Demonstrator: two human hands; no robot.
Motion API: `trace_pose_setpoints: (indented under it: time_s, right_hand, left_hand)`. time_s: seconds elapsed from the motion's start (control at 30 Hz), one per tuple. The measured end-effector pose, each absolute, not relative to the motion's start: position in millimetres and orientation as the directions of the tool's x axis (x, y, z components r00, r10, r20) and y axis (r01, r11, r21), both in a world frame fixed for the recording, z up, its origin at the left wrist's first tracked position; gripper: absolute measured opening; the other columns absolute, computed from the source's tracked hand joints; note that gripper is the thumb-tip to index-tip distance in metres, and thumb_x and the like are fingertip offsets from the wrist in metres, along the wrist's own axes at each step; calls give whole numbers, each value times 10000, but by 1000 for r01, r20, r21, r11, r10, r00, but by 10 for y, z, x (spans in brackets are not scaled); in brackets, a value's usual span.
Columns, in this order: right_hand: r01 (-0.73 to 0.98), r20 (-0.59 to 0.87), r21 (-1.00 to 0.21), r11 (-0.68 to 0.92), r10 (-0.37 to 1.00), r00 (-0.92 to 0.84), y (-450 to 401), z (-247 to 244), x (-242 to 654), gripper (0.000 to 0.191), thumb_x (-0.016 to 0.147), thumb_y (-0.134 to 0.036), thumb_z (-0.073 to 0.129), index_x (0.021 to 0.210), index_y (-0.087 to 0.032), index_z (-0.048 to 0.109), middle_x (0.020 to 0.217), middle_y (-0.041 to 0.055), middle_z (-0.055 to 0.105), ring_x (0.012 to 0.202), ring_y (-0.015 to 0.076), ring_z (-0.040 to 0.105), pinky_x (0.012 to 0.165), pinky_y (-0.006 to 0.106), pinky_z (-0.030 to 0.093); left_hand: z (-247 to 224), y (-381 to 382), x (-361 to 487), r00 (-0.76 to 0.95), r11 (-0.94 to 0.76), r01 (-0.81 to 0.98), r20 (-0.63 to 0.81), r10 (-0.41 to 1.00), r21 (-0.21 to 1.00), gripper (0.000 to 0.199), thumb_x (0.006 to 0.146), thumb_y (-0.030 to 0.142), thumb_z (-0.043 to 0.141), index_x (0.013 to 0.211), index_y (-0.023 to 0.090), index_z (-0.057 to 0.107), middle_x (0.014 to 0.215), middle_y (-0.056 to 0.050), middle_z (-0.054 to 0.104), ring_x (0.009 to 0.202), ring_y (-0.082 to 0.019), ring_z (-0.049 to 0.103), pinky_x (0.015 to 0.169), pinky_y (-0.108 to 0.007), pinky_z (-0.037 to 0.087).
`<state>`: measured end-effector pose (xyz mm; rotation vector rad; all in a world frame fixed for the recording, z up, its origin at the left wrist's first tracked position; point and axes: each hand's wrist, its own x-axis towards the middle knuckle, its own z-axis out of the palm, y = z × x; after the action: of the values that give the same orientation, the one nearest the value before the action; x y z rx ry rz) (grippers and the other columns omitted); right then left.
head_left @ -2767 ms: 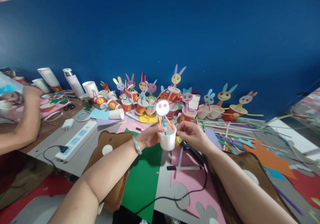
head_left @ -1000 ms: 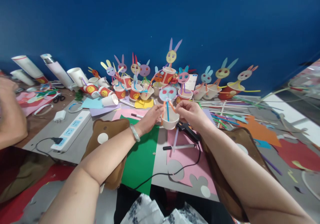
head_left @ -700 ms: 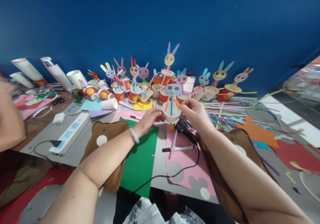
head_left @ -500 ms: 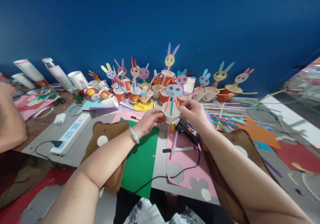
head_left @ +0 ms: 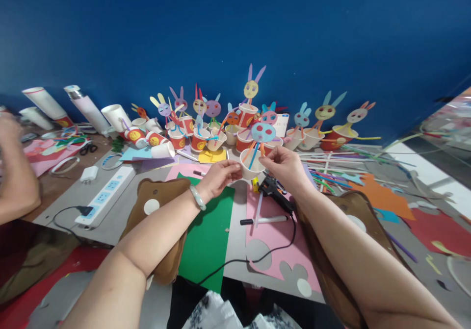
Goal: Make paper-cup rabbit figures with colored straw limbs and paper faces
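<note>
A paper cup [head_left: 251,171] is held up in front of me, with orange and blue pipe cleaners standing inside it. On top of them is a light blue paper face [head_left: 264,132] with red eyes, tilted to the right. My left hand [head_left: 223,176], a bangle at its wrist, pinches the cup's left side between thumb and fingers. My right hand [head_left: 283,166] is closed at the cup's right rim, by an orange pipe cleaner. A black glue gun [head_left: 275,194] lies below my right hand, on pink paper [head_left: 274,245].
Rabbit-faced cups [head_left: 333,138] line the blue wall. A white power strip [head_left: 106,196] and another person's arm [head_left: 18,182] are at left. Green paper [head_left: 206,231] lies between two brown pads [head_left: 158,221]. Pipe cleaners [head_left: 324,172] and paper scraps [head_left: 382,196] cover the right side.
The light blue face has moved slightly right and now leans to the right, with its pipe cleaners slanting. Both hands remain at the cup.
</note>
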<state>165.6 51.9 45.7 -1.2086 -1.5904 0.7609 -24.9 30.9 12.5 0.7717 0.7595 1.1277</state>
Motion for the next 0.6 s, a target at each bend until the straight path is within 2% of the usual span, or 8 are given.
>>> trace_pose_setpoints:
  time_s: [0.17,0.37,0.5,0.6]
  right_hand:
    - [388,348,-859,332,937,-32,503,466,1657,276,704,-334,696,598,-214,470,507,-48,436,481,88,343,467,252,270]
    - [385,345,-859,337,937,-50,499,457,1650,256,711,-330,691,623,-215,479,545,-37,481,493,93,379,476,248,297]
    - [325,322,-884,337,941,-101,546,407,1649,183,712,-316,704,793,-216,574,589,-35,548,509,111,451,502,250,356]
    - [333,338,-865,375,926,-166,570,365,1658,221,732,-323,687,916,-202,670,646,-9,603,563,136,511,533,258,391]
  left_hand:
    - [125,308,-250,265,251,-509,-128,956,823,343,589,303,860,756,119,624,645,9,639,614,-94,614,680,-238,464]
    - [117,311,-253,281,284,-478,-162,946,831,335,588,283,855,743,117,608,636,6,631,602,-97,617,684,-248,469]
    - [133,330,-275,244,275,-465,-176,953,841,253,645,222,799,740,129,583,623,11,612,582,-89,600,664,-251,459]
    - [147,344,-291,219,271,-443,-190,957,855,210,648,175,751,678,137,547,566,25,573,536,-81,568,628,-247,448]
